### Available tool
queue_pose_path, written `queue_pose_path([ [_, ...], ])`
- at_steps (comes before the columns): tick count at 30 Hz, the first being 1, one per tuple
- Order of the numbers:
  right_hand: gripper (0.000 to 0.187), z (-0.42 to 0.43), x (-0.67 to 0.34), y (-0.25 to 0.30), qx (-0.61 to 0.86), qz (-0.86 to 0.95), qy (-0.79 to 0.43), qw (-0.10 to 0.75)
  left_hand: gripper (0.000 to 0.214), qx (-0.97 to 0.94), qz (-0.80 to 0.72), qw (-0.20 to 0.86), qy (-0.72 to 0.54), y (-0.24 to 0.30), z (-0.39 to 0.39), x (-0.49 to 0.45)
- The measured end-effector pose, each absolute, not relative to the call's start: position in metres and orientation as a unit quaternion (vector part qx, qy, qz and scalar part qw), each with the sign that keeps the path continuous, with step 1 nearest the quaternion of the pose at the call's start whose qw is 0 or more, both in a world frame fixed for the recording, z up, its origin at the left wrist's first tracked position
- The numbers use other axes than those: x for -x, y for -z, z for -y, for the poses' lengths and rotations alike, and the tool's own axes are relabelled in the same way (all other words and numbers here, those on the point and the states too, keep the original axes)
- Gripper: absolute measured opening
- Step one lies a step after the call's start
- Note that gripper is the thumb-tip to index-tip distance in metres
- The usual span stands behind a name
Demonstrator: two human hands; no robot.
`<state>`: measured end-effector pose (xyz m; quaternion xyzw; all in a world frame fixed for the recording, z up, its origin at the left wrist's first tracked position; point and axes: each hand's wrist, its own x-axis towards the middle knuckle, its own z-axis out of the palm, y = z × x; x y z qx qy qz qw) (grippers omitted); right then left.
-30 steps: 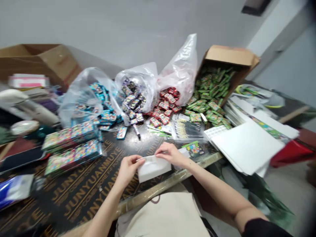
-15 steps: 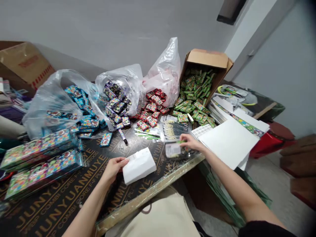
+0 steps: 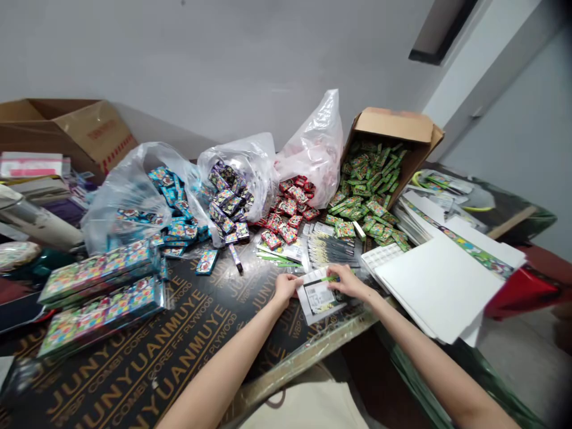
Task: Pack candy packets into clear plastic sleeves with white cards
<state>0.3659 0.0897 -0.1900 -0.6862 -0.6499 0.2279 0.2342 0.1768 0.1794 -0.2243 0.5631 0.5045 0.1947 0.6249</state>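
My left hand is closed on the left edge of a white folded paper. Over that paper lies a printed card with a barcode-like label and a black-and-green top edge. My right hand pinches the card by its upper right side. Both hands are just above the dark tabletop near its front edge. Behind them is a fan of black-and-gold printed pieces, partly under clear plastic. Small red boxes and a few flat green-edged cards are close to it.
Clear bags spill blue boxes and purple boxes. A tipped carton holds green boxes. White sheets overhang the right edge. Wrapped long packs lie left on the printed plywood table.
My left hand has carried the white paper rightward to the card in my right hand, and the two now overlap. The view has shifted slightly left.
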Motion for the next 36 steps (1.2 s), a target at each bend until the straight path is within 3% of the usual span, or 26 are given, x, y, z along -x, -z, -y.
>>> queue_pose_path([
  [3, 0.030, -0.083, -0.361, 0.194, 0.701, 0.671, -0.137, 0.200, 0.013, -0.616, -0.498, 0.570, -0.221, 0.215, -0.175, -0.163],
  [7, 0.046, -0.105, -0.335, 0.182, 0.682, 0.706, -0.001, 0.193, 0.050, -0.770, -0.401, 0.420, -0.264, 0.206, -0.149, -0.135],
  [10, 0.064, -0.154, -0.290, 0.171, 0.640, 0.742, 0.014, 0.199, 0.070, -0.906, -0.228, 0.318, -0.162, 0.206, -0.133, -0.116],
  [12, 0.069, -0.194, -0.262, 0.164, 0.625, 0.759, 0.012, 0.182, 0.075, -0.924, -0.217, 0.292, -0.118, 0.205, -0.136, -0.102],
  [16, 0.067, -0.258, -0.259, 0.161, 0.730, 0.651, 0.031, 0.206, 0.069, -0.895, -0.385, 0.169, -0.149, 0.196, -0.173, -0.053],
  [20, 0.085, -0.258, -0.319, 0.178, 0.824, 0.524, 0.038, 0.211, 0.054, -0.847, -0.503, 0.071, -0.158, 0.204, -0.209, 0.015],
  [25, 0.099, -0.206, -0.371, 0.207, 0.854, 0.513, -0.034, 0.077, 0.055, -0.858, -0.497, 0.036, -0.122, 0.238, -0.210, 0.050],
  [29, 0.089, -0.188, -0.379, 0.207, 0.814, 0.572, -0.050, 0.087, 0.055, -0.862, -0.495, 0.000, -0.109, 0.245, -0.203, 0.043],
  [36, 0.102, -0.202, -0.383, 0.184, 0.815, 0.573, -0.090, -0.001, 0.057, -0.871, -0.478, -0.023, -0.114, 0.240, -0.204, 0.040],
])
